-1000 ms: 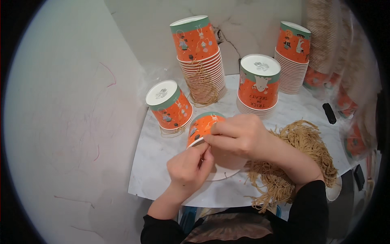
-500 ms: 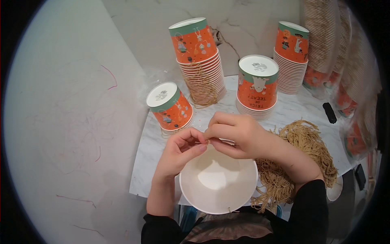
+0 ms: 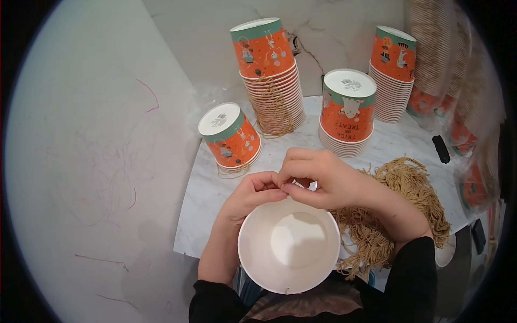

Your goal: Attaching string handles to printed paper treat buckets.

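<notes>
A round white-lined paper bucket (image 3: 260, 264) stands mouth up in front of me, its opening facing me. At its far rim my left hand (image 3: 253, 192) and my right hand (image 3: 318, 180) meet, fingertips touching. Both are closed in a pinch. Whatever lies between the fingertips is too small and covered to make out. A short bit of tan string (image 3: 287, 290) shows at the bucket's near rim. Under and beside my right forearm lies a loose heap of tan strings (image 3: 414, 188).
Upside-down orange and green paper buckets stand in stacks: a tall one (image 3: 264, 48) with string hanging on it, a short one (image 3: 231, 140) at left, one (image 3: 347, 121) in the middle, another tall one (image 3: 393, 59). Plastic-wrapped stacks (image 3: 444, 59) and a black object (image 3: 440, 149) are at right.
My hands have shifted slightly right, their fingertips still together. The bucket has tipped a little, so more of its inside bottom faces me. The whole view has moved slightly.
</notes>
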{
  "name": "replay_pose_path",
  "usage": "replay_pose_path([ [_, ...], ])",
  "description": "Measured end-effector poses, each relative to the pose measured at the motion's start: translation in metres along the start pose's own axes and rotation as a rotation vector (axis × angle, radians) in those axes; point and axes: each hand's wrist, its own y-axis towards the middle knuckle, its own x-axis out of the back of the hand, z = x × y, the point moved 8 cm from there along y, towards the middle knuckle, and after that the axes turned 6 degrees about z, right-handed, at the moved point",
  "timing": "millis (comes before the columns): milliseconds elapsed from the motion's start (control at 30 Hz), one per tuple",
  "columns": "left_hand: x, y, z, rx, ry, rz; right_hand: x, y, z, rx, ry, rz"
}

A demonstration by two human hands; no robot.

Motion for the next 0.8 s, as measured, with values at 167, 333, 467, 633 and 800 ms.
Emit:
replay_pose_path([
  [167,0.01,-0.002,0.002,-0.04,0.161,-0.067,0.003,-0.001,-0.003,-0.058,-0.041,-0.006],
  [333,0.03,-0.009,-0.01,-0.132,0.197,-0.229,0.018,-0.008,0.004,-0.188,-0.125,0.092],
  [467,0.039,-0.021,-0.026,-0.236,0.365,-0.337,0.021,-0.024,0.015,-0.269,-0.398,0.126],
  [633,0.029,-0.02,-0.026,-0.264,0.393,-0.352,0.01,-0.023,0.046,-0.238,-0.795,-0.034],
  [800,0.012,-0.009,-0.013,-0.321,0.386,-0.368,0.006,-0.014,0.043,-0.029,-0.906,-0.169],
])
